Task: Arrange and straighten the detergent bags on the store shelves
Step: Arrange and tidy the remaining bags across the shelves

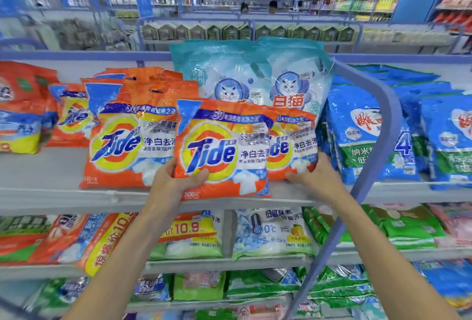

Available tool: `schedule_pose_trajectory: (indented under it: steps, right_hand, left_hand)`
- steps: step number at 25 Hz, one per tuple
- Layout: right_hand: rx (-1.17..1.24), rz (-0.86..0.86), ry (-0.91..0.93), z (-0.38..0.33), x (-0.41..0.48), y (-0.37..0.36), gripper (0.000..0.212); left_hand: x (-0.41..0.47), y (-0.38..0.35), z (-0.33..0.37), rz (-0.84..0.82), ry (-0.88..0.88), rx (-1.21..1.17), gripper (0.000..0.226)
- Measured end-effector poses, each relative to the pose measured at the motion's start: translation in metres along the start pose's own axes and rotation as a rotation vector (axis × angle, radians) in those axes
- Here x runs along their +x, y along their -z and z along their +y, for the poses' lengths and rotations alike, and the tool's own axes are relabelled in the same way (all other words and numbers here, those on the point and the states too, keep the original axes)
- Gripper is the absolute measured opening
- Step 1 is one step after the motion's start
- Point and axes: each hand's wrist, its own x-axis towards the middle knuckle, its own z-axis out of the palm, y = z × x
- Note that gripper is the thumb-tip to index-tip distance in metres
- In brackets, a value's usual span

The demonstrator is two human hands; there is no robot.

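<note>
Pinching front "Tide" bag [222,148], left hand [176,175] fingers; right hand [315,175] fingers curled round rear "Tide" bag [293,146].

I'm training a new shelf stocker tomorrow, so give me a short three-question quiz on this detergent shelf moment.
1. True or false: the left hand grips the front Tide bag at its lower left corner.
2. The pale-blue cat bags stand: A behind the held Tide bags; B on the shelf below; C in front of them.
3. Fill in: the right hand holds the second Tide bag, which sits partly ___ the front one.
Key: 1 true; 2 A; 3 behind.
</note>
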Motion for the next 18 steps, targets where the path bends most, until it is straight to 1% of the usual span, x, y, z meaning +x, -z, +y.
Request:
schedule_pose_trajectory:
  steps: [3,5,6,7,8,9,10,12,13,14,16,18]
  right_hand:
    - [-0.005,-0.058,-0.077,0.001,0.015,0.004,0.059]
    - [-0.003,-0.15,-0.108,0.0,0.022,0.011,0.055]
    - [0.015,-0.192,-0.109,0.0,0.022,0.012,0.056]
    - [0.052,-0.208,-0.108,0.001,0.02,0.012,0.066]
    - [0.101,-0.199,-0.11,0.002,0.016,0.009,0.076]
    - [0.154,-0.172,-0.109,0.003,0.011,0.006,0.079]
    - [0.209,-0.15,-0.099,0.003,0.006,0.004,0.074]
    - [0.298,-0.116,-0.057,0.002,-0.004,0.001,0.051]
    - [0.329,-0.101,-0.028,-0.003,-0.011,0.0,0.044]
    - [0.364,-0.092,0.005,-0.008,-0.018,-0.001,0.043]
    - [0.458,-0.079,0.065,-0.021,-0.031,-0.005,0.052]
    - [0.553,-0.053,0.11,-0.037,-0.041,-0.012,0.067]
  left_hand:
    - [-0.006,0.025,0.004,0.079,-0.026,-0.074,0.037]
    - [-0.007,0.034,0.007,0.109,-0.033,-0.097,0.038]
    - [-0.006,0.036,0.008,0.115,-0.028,-0.107,0.038]
    - [-0.006,0.038,0.008,0.113,-0.023,-0.116,0.037]
    - [-0.007,0.041,0.008,0.116,-0.02,-0.115,0.038]
    - [-0.008,0.043,0.007,0.119,-0.02,-0.112,0.04]
    - [-0.01,0.046,0.006,0.123,-0.018,-0.114,0.043]
    - [-0.014,0.051,0.007,0.128,-0.007,-0.119,0.046]
    - [-0.016,0.054,0.007,0.131,-0.004,-0.118,0.046]
    - [-0.018,0.057,0.008,0.138,-0.007,-0.118,0.045]
    - [-0.024,0.067,0.011,0.159,-0.026,-0.132,0.043]
    - [-0.032,0.082,0.019,0.184,-0.039,-0.163,0.047]
